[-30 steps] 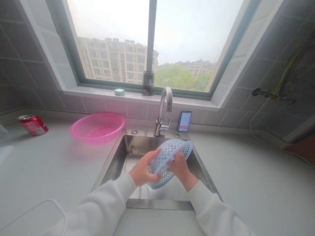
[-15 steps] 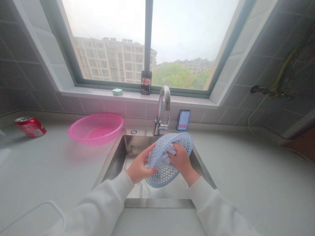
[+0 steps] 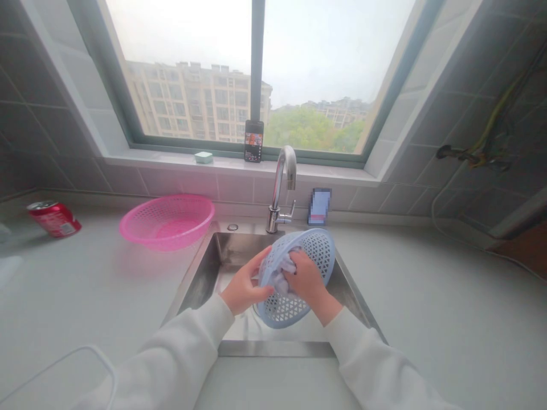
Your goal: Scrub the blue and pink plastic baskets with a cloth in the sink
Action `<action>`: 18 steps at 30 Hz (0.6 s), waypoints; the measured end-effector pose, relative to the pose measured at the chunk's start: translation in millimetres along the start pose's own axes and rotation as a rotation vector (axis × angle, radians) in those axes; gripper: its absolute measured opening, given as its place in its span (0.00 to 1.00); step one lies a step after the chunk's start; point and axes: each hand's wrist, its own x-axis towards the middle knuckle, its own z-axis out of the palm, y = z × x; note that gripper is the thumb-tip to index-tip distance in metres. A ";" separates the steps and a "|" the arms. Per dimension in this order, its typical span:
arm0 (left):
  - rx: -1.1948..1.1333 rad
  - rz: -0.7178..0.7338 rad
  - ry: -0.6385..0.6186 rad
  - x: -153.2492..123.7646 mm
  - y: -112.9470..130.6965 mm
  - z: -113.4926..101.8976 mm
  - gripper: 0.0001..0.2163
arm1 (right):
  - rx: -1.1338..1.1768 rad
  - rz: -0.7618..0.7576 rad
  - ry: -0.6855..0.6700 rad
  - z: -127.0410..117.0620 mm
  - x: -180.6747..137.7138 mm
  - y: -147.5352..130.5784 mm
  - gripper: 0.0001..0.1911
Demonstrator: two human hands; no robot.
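Observation:
Over the metal sink (image 3: 276, 348), a light blue plastic basket (image 3: 321, 254) with triangular holes is tilted on its side. My left hand (image 3: 247, 286) grips its left edge, thumb on the near side and fingers behind. Inside the basket, my right hand (image 3: 306, 279) is closed on a crumpled whitish cloth (image 3: 282, 280) and presses it against the inner wall. Part of the cloth is hidden by the right hand's fingers.
A chrome faucet (image 3: 288, 171) rises behind the basket. On the left counter are a pink basket (image 3: 166, 242) and a red can (image 3: 55, 219). One phone (image 3: 253, 142) leans on the window, another (image 3: 319, 208) against the tiles. A pale green block (image 3: 204, 157) lies on the sill.
My right hand has slid a little to the left inside the basket, taking the cloth with it. The left hand keeps its hold, and the basket has hardly moved.

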 end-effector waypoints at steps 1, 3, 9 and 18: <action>0.007 -0.009 0.004 -0.3 0.7 0.7 0.47 | 0.025 -0.054 -0.054 2.6 -1.9 -4.1 0.09; 0.022 -0.023 0.008 -0.4 2.3 1.0 0.47 | 0.055 -0.104 -0.100 4.1 -2.7 -6.7 0.11; 0.040 -0.046 -0.021 -1.1 6.7 2.3 0.47 | -0.085 0.130 0.149 -13.4 8.8 17.2 0.07; -0.021 -0.021 0.118 3.4 1.0 1.1 0.48 | 0.454 -0.116 -0.191 1.4 -8.9 -8.2 0.14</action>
